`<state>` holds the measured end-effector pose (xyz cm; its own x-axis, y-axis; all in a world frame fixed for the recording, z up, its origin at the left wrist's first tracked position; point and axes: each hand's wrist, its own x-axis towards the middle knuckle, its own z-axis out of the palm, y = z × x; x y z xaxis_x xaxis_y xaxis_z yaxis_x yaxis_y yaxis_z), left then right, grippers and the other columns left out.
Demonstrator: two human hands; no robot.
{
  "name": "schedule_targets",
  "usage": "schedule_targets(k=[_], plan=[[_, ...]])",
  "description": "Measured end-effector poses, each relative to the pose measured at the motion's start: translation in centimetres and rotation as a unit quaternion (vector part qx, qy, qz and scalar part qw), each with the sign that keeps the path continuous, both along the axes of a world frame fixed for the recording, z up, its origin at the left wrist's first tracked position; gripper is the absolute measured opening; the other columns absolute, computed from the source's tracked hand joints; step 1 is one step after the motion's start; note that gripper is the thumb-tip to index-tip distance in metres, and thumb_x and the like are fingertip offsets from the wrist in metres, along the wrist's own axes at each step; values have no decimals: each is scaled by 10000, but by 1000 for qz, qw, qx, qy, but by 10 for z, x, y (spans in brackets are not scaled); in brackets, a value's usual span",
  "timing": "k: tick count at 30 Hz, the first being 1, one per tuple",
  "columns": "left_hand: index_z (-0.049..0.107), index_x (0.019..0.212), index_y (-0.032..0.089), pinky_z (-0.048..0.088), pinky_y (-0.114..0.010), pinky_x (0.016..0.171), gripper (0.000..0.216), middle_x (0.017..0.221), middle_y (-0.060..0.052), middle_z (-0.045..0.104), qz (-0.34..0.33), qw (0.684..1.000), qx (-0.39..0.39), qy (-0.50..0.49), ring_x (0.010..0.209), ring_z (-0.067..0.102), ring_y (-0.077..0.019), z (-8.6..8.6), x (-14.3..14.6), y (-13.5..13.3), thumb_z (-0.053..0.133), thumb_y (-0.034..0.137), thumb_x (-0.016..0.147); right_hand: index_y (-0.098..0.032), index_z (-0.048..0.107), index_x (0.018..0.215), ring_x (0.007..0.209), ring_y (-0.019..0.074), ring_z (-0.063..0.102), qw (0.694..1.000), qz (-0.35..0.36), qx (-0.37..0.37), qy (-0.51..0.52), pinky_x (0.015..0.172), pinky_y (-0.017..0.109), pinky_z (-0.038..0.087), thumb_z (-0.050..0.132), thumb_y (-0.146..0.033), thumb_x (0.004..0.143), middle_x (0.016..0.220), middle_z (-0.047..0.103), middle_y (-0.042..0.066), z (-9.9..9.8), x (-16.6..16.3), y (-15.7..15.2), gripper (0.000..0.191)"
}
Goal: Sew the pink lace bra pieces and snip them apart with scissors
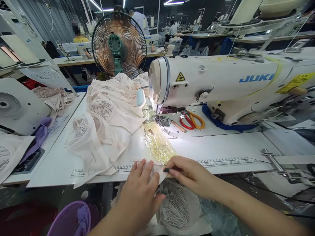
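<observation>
My left hand (pixel 141 190) lies with fingers spread on a pale beige fabric piece (pixel 159 173) at the table's front edge. My right hand (pixel 190 173) pinches a small dark flat piece (pixel 166 169) against the right side of that fabric; its kind I cannot make out. Below the edge, a beige lace garment (pixel 176 205) hangs toward my lap. Just beyond my fingers, shiny yellowish tape (pixel 158 141) covers the table up to the needle area of the sewing machine (pixel 209 75). A printed ruler strip (pixel 221 162) runs along the front edge.
A heap of beige lace garments (pixel 105 111) spreads over the table's left half. Red-handled scissors (pixel 187 121) and orange-handled ones (pixel 198 120) lie under the machine arm. A fan (pixel 119 42) stands behind. A purple basket (pixel 71 218) sits below left. Other people are in the background.
</observation>
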<state>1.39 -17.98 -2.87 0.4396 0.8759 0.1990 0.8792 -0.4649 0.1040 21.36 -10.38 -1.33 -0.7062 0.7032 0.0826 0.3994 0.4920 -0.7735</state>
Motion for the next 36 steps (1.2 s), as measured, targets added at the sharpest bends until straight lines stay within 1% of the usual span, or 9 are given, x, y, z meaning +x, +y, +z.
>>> schedule_targets(k=[3,6,10,15,21,24,29,33,36], plan=[[540,1239,169,413,-503,969,528,1232,-114,588,37,997,62,1,1164,496,-327,-13,11,0,527,505,833,-189,554,815,717,167,530,996,-35,75,-16,632,275,428,420,-152,866,780,578,40,-3,-6,11,148],[522,1271,206,393,-508,961,526,1190,-103,597,52,992,113,5,1137,504,-318,-23,14,1,486,521,852,-181,588,857,725,181,528,985,-31,154,-66,620,281,406,412,-166,879,775,581,49,-7,-14,19,179],[531,1266,257,363,-477,987,513,1200,-104,559,57,990,128,-8,1150,487,-293,-30,11,1,495,542,840,-178,623,862,690,176,517,973,-15,194,-123,578,262,368,423,-167,876,735,564,43,-13,-23,20,201],[579,1199,282,350,-458,1005,500,1200,-106,535,73,986,141,-43,1139,490,-281,-36,11,0,556,566,789,-166,642,870,673,168,500,964,-1,219,-151,565,253,337,433,-146,865,720,552,42,-13,-30,17,210],[583,1182,286,375,-464,991,528,1184,-99,544,71,988,135,-31,1127,497,-281,-35,12,2,652,539,724,-160,628,792,625,148,446,951,23,238,-194,526,243,267,446,-140,851,688,514,25,-11,-35,19,192],[554,1220,295,383,-464,988,579,1180,-90,550,73,990,118,-14,1137,490,-282,-33,12,3,680,525,704,-161,607,738,593,140,396,946,35,246,-208,509,246,223,454,-133,834,668,480,14,-10,-31,20,183],[549,1222,312,395,-476,982,641,1162,-80,561,77,992,97,2,1125,495,-289,-31,13,3,730,531,648,-167,589,730,590,138,372,941,45,245,-228,505,256,183,459,-121,818,675,470,11,-6,-15,21,164],[556,1209,319,405,-485,972,656,1156,-80,566,77,992,104,-3,1115,500,-293,-31,13,4,759,517,618,-165,581,713,580,140,366,938,31,247,-240,504,263,174,462,-95,791,665,467,12,-1,-4,19,159],[566,1198,314,415,-486,960,651,1147,-83,572,72,991,111,-6,1105,506,-295,-30,13,4,768,505,610,-167,598,750,583,143,378,942,4,245,-231,504,258,185,440,-100,811,655,448,7,1,-4,17,182]])
